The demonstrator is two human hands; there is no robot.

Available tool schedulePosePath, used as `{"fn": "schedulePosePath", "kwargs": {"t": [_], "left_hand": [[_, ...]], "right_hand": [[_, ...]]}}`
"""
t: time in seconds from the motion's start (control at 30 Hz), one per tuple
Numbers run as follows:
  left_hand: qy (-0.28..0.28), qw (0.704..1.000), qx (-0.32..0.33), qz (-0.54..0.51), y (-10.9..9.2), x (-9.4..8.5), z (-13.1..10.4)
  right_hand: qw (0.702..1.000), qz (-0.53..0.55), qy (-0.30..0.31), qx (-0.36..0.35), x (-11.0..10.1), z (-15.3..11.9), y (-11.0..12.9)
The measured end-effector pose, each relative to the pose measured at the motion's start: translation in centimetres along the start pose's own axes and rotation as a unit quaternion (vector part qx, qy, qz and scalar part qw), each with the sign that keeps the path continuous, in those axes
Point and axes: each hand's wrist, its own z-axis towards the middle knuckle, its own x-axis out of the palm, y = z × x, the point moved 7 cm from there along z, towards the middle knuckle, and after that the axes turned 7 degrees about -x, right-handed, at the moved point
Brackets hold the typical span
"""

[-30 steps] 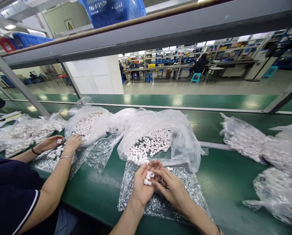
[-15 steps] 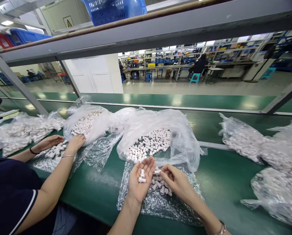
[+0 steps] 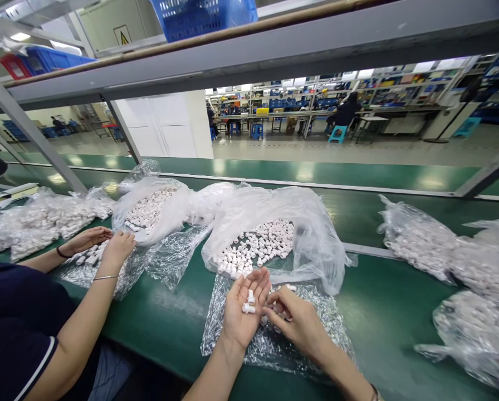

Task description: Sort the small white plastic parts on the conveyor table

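Note:
My left hand [image 3: 240, 317] is palm up with its fingers loosely cupped, holding two small white plastic fittings [image 3: 248, 308]. Close beside it, my right hand [image 3: 297, 317] has its thumb and fingers curled together near the edge of the left palm. What its fingertips hold, if anything, is hidden. Beneath the right hand, a pile of the same white fittings lies on a clear plastic bag [image 3: 222, 334], mostly covered by the hand. Just beyond, an open translucent bag [image 3: 316, 245] spills many more fittings [image 3: 270, 239] at its mouth.
At left, a co-worker's hands [image 3: 118, 248] are over fittings beside another open bag [image 3: 178, 203]. Filled clear bags lie at right [image 3: 483, 328] and far left [image 3: 44, 223] on the green table [image 3: 170, 328]. A metal shelf [image 3: 249, 55] with a blue basket [image 3: 203, 19] crosses overhead.
My right hand has moved left and slightly down, closer to my left palm, now covering more of the pile. The co-worker's right hand has drawn back from their bag.

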Motion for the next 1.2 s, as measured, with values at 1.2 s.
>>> {"fn": "schedulePosePath", "kwargs": {"t": [1.2], "left_hand": [[-0.036,0.993,0.102,-0.046,-2.8,-0.5,-0.5]], "right_hand": [[0.997,-0.080,-0.002,0.002,1.3,-0.4,-0.7]]}}
